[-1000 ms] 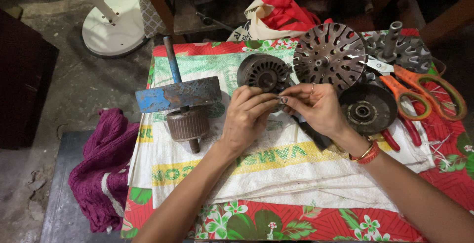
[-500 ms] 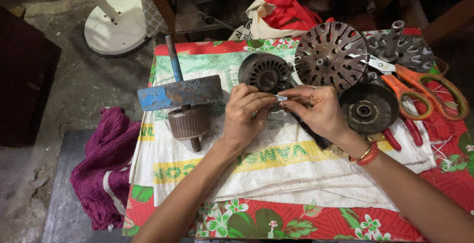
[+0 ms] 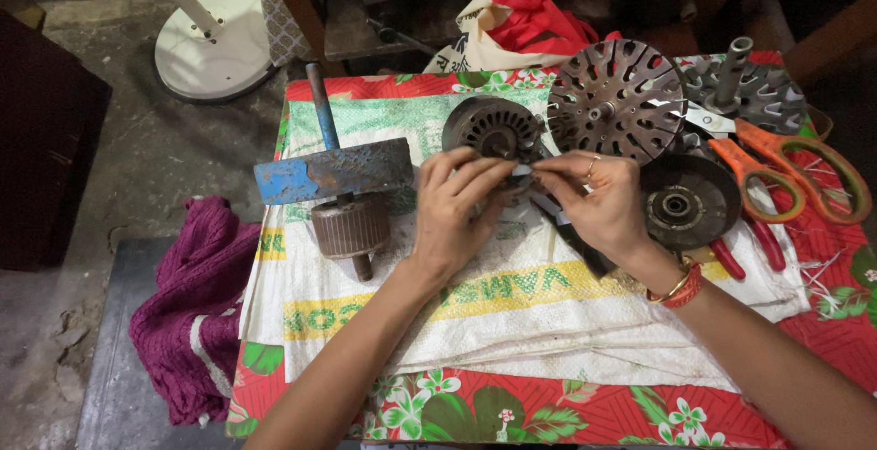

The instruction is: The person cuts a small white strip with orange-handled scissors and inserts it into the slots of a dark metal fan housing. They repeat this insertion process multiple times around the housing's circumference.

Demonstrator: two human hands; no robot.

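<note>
A small pale strip (image 3: 523, 170) was pinched between the left hand (image 3: 454, 205) and right hand (image 3: 598, 205), held just near of the wound stator (image 3: 493, 130), probably for close fingertip work. Scissors (image 3: 786, 171) lay right; the woven sack (image 3: 512, 313) nearer offered open room on the surface (image 3: 548, 413).

one view only, from the head camera we wear, looking steeply down and slightly forward over our own forearms. close range: our left hand (image 3: 454, 217) and right hand (image 3: 598, 208) sit near frame centre, above the table (image 3: 548, 418) with its floral cloth. the table's near edge meets the bottom border; floor (image 3: 137, 176) shows at left. no second view shares the scene.
</note>
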